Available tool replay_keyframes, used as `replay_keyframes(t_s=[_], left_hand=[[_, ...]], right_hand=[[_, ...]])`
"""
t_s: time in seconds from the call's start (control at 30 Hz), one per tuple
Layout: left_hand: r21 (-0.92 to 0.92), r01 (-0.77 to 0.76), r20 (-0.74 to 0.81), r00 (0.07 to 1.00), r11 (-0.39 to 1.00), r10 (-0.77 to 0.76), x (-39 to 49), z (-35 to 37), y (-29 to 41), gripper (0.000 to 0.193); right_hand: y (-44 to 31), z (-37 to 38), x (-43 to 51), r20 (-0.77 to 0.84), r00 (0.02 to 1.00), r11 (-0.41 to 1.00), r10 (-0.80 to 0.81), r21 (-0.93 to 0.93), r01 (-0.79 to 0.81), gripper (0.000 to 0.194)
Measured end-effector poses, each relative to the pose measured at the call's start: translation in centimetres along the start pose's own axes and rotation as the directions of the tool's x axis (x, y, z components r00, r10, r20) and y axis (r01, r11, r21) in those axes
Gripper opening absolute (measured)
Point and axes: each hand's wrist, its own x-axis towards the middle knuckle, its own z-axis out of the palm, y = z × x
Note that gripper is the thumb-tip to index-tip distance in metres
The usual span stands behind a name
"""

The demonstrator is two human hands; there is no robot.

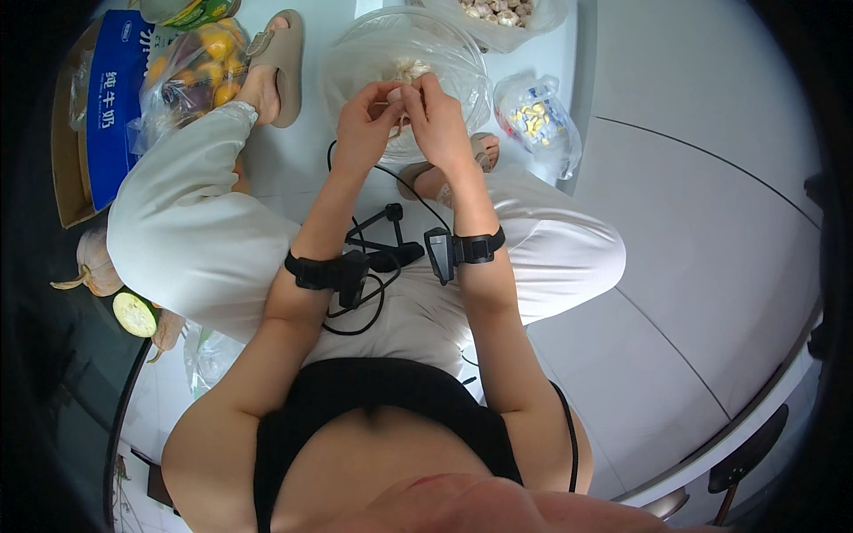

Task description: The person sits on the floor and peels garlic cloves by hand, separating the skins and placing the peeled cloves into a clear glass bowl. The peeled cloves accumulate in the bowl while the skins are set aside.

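Note:
My left hand (368, 123) and my right hand (436, 123) meet over a round container lined with a clear plastic bag (460, 73). Between the fingertips of both is a small pale piece of garlic (395, 95), partly hidden by the fingers, with a strip of skin hanging below. Garlic skins and pieces (412, 68) lie in the lined container just beyond my fingers. To the right, a plastic bag (568, 143) holds peeled garlic cloves (535, 118). Whole garlic bulbs (508, 13) fill another plastic bag at the top.
At the left stand a blue milk carton box (113, 113) and a bag of orange-yellow fruit (216, 66). A pumpkin (98, 263) and a cut green vegetable (134, 314) lie lower left. A small black tripod (393, 250) with a cable sits between my legs.

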Motion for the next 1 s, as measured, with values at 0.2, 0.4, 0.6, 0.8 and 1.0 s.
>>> replay_keyframes(t_s=[0.2, 0.4, 0.6, 0.8, 1.0], left_hand=[[0.09, -0.081, -0.079, 0.993, 0.993, 0.088, -0.9, 1.1, -1.1, 0.022], [-0.003, -0.074, -0.134, 0.988, 0.997, 0.073, -0.6, 1.5, -1.5, 0.022], [-0.387, -0.009, -0.169, 0.984, 0.922, -0.061, 0.0, 1.5, -0.4, 0.026], [-0.111, 0.177, 0.112, 0.98, 0.978, -0.165, 0.4, 0.6, 0.6, 0.03], [-0.097, 0.087, 0.222, 0.973, 0.991, -0.063, 0.4, 0.9, -0.5, 0.029]], right_hand=[[1.1, 2.4, -0.8, -0.188, 0.981, 0.997, 0.057, -0.043, -0.066, 0.025], [3.5, 3.3, 0.1, -0.153, 0.938, 0.856, 0.31, 0.474, -0.206, 0.032], [3.6, 1.1, 0.5, 0.148, 0.905, 0.483, 0.399, 0.805, -0.345, 0.032], [2.4, -0.3, 0.2, 0.119, 0.971, 0.888, 0.206, 0.394, -0.237, 0.031], [1.5, 0.7, 0.0, -0.168, 0.975, 0.975, 0.143, 0.196, -0.109, 0.028]])
